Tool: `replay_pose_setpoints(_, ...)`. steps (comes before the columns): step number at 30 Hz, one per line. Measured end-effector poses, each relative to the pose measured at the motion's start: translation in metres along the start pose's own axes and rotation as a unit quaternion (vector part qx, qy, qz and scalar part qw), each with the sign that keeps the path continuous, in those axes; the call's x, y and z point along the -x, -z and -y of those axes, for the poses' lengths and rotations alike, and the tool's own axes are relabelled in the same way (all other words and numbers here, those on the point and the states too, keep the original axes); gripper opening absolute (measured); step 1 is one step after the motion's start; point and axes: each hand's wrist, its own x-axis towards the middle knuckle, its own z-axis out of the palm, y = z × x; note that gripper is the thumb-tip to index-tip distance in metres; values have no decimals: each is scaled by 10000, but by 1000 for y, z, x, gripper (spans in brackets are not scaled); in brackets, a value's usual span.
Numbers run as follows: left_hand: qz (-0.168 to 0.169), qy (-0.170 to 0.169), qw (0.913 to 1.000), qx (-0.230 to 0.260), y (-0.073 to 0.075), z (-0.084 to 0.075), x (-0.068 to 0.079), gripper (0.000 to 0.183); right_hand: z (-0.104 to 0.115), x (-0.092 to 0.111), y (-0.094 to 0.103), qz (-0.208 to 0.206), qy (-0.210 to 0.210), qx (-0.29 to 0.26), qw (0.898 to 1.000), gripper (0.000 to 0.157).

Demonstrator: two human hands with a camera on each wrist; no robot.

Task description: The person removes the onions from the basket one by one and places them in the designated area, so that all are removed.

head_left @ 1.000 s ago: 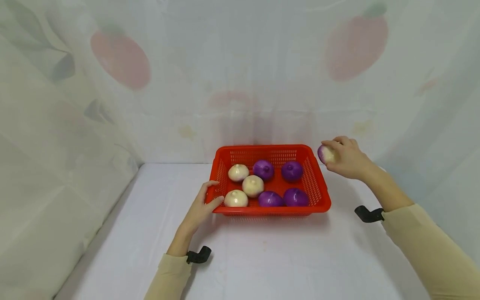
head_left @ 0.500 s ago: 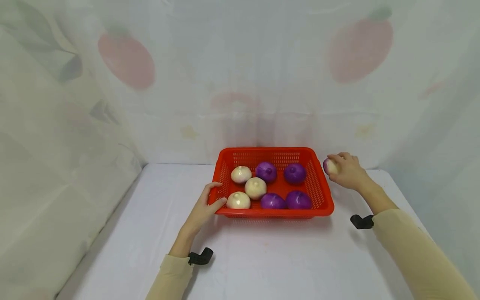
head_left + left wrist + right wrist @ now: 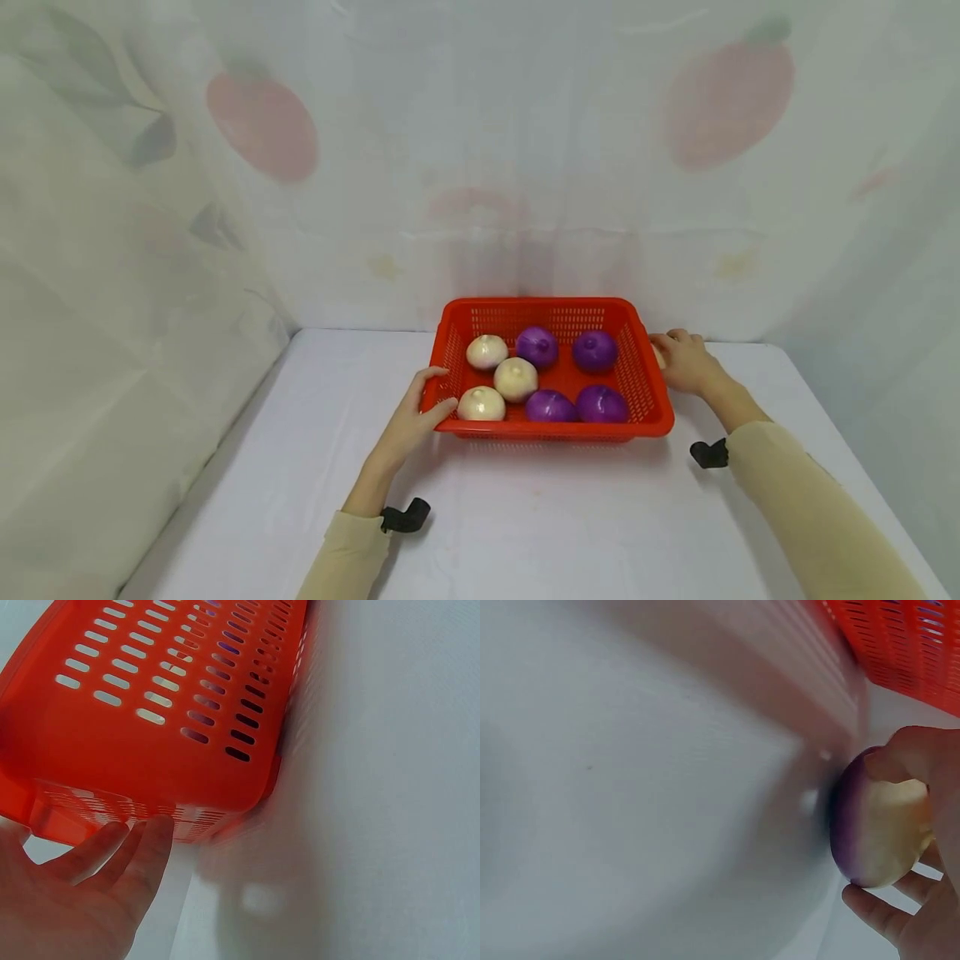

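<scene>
A red plastic basket with slotted walls stands on the white table. Inside it lie several round vegetables, some white like this turnip, others purple like this one. My left hand grips the basket's left rim near the front corner; the left wrist view shows its fingers against the outer wall. Beyond the basket's right side, my right hand holds a purple-and-white turnip purple side down, close to the tabletop. In the head view that turnip is mostly hidden by the hand and rim.
A white cloth covers the table. Behind it hangs a pale curtain with faded fruit prints, and another sheet closes off the left side. Each wrist carries a small black mount.
My right hand has lowered the turnip from above the basket's right rim to near the table outside it. My left hand has stayed on the rim. The view has shifted slightly.
</scene>
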Motion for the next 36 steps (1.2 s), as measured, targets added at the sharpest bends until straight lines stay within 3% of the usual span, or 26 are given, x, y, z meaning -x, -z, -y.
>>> replay_pose_setpoints(8,-8,39,10000,28,-1,0,0,56,0,1,5,110,144,110,9998,66)
replay_pose_setpoints(17,-37,16,10000,-3,-2,-1,-1,54,6,11,44,118,209,265,9994,66)
replay_pose_setpoints(26,-69,116,9999,-84,-1,1,0,54,32,26,79,-246,388,240,9987,64)
replay_pose_setpoints(36,8,121,9998,-136,0,2,0,56,66,39,97,-497,709,68,9962,60)
